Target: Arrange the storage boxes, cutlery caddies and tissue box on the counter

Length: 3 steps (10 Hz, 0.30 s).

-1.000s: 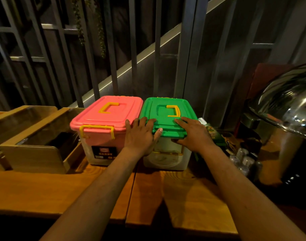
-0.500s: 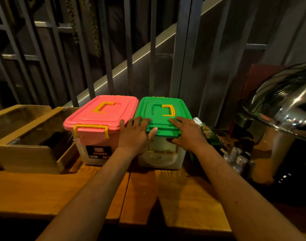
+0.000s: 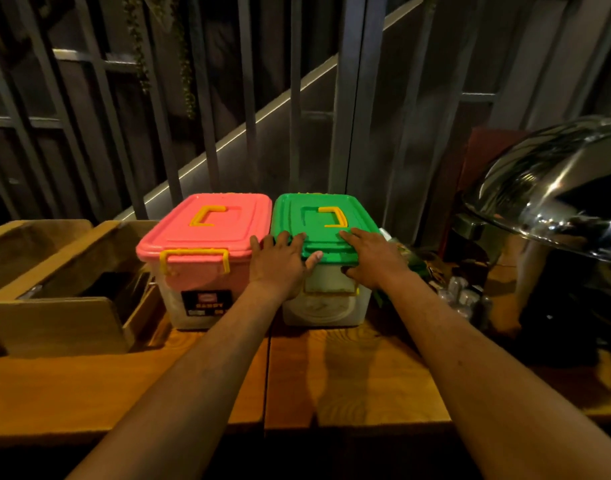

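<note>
Two clear storage boxes stand side by side at the back of the wooden counter (image 3: 349,382). The pink-lidded box (image 3: 207,237) is on the left, the green-lidded box (image 3: 326,220) on the right; both lids have yellow handles. My left hand (image 3: 278,265) grips the green box's front left corner, fingers over the lid edge. On the front right corner of the same lid lies my right hand (image 3: 373,259), thumb down the front wall. Two wooden cutlery caddies (image 3: 65,313) sit to the left of the pink box. No tissue box is visible.
A shiny steel chafing-dish dome (image 3: 553,192) hangs over the counter at the right. Small jars or shakers (image 3: 463,296) and a green packet (image 3: 411,258) crowd the gap beside the green box. Metal railings rise behind the boxes.
Both hands stay on the green lid. The two boxes sit slightly further left and back in the view; the view has shifted a little.
</note>
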### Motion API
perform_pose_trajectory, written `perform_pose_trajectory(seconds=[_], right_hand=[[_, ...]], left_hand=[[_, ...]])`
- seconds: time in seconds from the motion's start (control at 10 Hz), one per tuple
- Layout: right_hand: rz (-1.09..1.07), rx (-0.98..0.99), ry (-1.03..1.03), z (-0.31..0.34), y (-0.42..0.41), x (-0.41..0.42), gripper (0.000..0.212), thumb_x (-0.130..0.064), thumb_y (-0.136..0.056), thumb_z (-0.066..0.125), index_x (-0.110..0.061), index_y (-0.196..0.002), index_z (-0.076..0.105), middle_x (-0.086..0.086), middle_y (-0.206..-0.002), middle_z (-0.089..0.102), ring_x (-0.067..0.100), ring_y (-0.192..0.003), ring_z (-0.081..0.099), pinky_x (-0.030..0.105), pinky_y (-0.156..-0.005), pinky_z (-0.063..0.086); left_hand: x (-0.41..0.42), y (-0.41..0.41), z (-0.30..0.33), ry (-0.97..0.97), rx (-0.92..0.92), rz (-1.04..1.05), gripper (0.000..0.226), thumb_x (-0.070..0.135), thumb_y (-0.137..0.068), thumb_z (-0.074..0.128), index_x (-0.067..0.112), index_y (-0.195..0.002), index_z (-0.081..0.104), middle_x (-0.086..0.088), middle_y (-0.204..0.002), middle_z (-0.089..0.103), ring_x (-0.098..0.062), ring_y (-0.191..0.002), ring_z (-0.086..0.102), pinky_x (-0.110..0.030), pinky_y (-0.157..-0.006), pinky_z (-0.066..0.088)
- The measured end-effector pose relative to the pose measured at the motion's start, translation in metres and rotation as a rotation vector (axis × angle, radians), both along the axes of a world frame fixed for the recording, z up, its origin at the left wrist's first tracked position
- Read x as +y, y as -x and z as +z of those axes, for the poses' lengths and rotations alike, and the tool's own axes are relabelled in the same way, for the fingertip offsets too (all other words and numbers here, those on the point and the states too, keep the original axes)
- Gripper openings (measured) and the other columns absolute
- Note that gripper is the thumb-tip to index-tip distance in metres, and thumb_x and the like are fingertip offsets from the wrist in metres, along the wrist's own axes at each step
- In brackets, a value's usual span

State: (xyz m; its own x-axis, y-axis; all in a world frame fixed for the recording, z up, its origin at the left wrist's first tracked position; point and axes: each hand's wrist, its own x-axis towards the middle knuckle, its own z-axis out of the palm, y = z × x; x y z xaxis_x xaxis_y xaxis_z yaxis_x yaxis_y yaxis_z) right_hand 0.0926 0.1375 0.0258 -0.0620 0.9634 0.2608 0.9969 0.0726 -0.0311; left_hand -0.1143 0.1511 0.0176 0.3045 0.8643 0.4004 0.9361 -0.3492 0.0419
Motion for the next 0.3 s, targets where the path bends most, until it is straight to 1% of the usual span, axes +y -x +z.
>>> perform_pose_trajectory(seconds=[0.1, 0.2, 0.3], right_hand=[[-0.039, 0.028, 0.023, 0.002, 0.009, -0.009, 0.089, -0.054, -0.077, 0.066, -0.033, -0.151, 0.022, 0.004, -0.159, 0.026, 0.031, -0.142, 0.028, 0.055, -0.112, 0.030], [-0.105, 0.087, -0.115, 0.011, 0.012, -0.030, 0.075, -0.057, -0.080, 0.056, -0.033, -0.148, 0.034, 0.006, -0.155, 0.035, 0.030, -0.141, 0.033, 0.054, -0.112, 0.029], [-0.204, 0.097, -0.287, 0.015, 0.012, -0.048, 0.062, -0.052, -0.087, 0.051, -0.032, -0.144, 0.041, 0.005, -0.152, 0.041, 0.028, -0.139, 0.036, 0.055, -0.111, 0.030]], left_hand=[[-0.003, 0.000, 0.003, 0.017, -0.033, -0.020, 0.067, 0.066, -0.092, 0.025, 0.027, -0.144, 0.039, -0.010, -0.144, 0.045, -0.037, -0.133, 0.036, -0.059, -0.112, 0.016], [-0.007, -0.009, 0.009, -0.067, -0.064, -0.127, 0.059, 0.057, -0.094, 0.036, 0.027, -0.144, 0.039, -0.013, -0.151, 0.038, -0.038, -0.141, 0.026, -0.057, -0.115, 0.013], [-0.014, -0.022, 0.016, -0.110, -0.079, -0.227, 0.055, 0.053, -0.094, 0.039, 0.028, -0.143, 0.041, -0.011, -0.151, 0.039, -0.036, -0.143, 0.025, -0.057, -0.116, 0.011]])
